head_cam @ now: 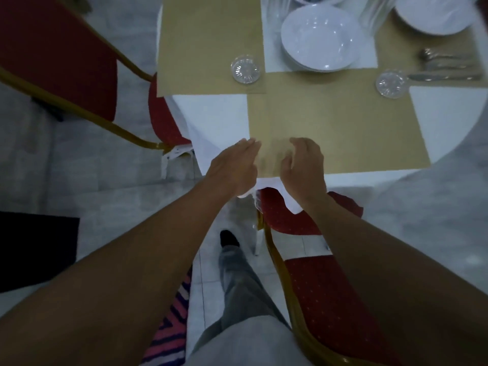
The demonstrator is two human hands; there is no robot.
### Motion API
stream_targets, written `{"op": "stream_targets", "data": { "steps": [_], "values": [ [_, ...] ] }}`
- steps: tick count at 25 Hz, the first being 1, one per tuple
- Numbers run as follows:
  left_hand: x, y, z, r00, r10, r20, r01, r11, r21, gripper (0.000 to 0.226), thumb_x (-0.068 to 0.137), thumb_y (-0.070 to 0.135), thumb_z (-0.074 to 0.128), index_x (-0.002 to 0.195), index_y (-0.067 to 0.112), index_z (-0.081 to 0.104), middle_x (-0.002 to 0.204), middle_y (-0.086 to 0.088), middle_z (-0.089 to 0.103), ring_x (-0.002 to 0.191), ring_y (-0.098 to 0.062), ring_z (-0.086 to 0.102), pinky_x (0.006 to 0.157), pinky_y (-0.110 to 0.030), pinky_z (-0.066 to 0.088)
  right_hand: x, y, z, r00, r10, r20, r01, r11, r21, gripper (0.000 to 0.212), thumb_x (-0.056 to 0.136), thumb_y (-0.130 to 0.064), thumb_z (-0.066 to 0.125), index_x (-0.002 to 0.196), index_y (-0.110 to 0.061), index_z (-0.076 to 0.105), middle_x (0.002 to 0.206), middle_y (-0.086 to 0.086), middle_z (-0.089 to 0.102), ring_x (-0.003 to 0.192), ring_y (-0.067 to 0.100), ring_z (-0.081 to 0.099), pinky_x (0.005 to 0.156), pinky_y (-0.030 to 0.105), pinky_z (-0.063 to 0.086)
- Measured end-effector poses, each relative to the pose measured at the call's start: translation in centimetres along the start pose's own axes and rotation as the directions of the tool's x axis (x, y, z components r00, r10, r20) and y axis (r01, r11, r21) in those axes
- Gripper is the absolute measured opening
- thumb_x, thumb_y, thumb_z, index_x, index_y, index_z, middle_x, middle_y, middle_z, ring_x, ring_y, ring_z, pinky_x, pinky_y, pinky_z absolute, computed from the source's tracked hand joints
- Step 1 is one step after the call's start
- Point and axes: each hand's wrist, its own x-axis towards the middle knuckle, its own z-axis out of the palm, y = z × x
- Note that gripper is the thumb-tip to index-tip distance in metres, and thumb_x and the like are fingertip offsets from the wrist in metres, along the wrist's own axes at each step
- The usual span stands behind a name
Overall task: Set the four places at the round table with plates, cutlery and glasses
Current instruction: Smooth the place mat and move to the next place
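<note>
Your left hand (pixel 235 167) lies flat and your right hand (pixel 303 165) curls, both empty-fingered, on the bare tan placemat (pixel 343 128); white bowls (pixel 318 40) sit stacked beyond.

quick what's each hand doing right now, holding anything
Left hand: open, flat at the near placemat edge, holding nothing.
Right hand: fingers curled loosely over the placemat, holding nothing.

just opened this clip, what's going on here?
A person is setting a table. Both hands, left hand and right hand, are at the near edge of a tan placemat, holding nothing. That mat is bare. A stack of white bowls sits mid-table, with two small glasses, cutlery and a plate farther off.
</note>
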Motion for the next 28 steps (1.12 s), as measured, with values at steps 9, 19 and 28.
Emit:
{"op": "stream_targets", "data": {
  "steps": [9, 19, 28],
  "values": [
    [7.0, -3.4, -5.8, 0.976, 0.187, 0.115, -0.190, 0.982, 0.010, 0.060, 0.103, 0.025, 0.040, 0.158, 0.025, 0.016, 0.165, 0.010, 0.011, 0.152, -0.007, 0.005, 0.120, -0.029, 0.015, 5.9, -3.4, 1.5, 0.991, 0.131, 0.032, -0.129, 0.990, -0.058, 0.035, 0.087, -0.010, 0.055, 0.120, -0.002, 0.063, 0.118, 0.017, 0.064, 0.109, 0.035, 0.058, 0.097, 0.044, 0.046],
    [16.3, -3.9, -11.2, 0.922, 0.316, 0.223, -0.330, 0.944, 0.026, 0.060, 0.100, 0.021, 0.045, 0.156, 0.022, 0.023, 0.162, 0.002, 0.026, 0.148, -0.019, 0.024, 0.117, -0.039, 0.030, 11.9, -2.7, 0.0, 0.967, 0.254, -0.031, -0.256, 0.961, -0.101, 0.038, 0.082, -0.004, 0.060, 0.119, -0.002, 0.066, 0.113, 0.016, 0.065, 0.106, 0.033, 0.057, 0.092, 0.045, 0.051],
    [28.2, -1.7, -13.4, 0.968, 0.194, 0.157, -0.147, 0.952, -0.267, 0.063, 0.100, 0.022, 0.045, 0.157, 0.016, 0.019, 0.160, -0.005, 0.028, 0.147, -0.021, 0.025, 0.115, -0.036, 0.027, 24.2, 0.0, -2.0, 0.739, 0.641, -0.206, -0.633, 0.766, 0.114, 0.043, 0.091, -0.016, 0.061, 0.133, -0.004, 0.057, 0.131, 0.015, 0.056, 0.127, 0.032, 0.045, 0.102, 0.030, 0.034]
  ]
}}
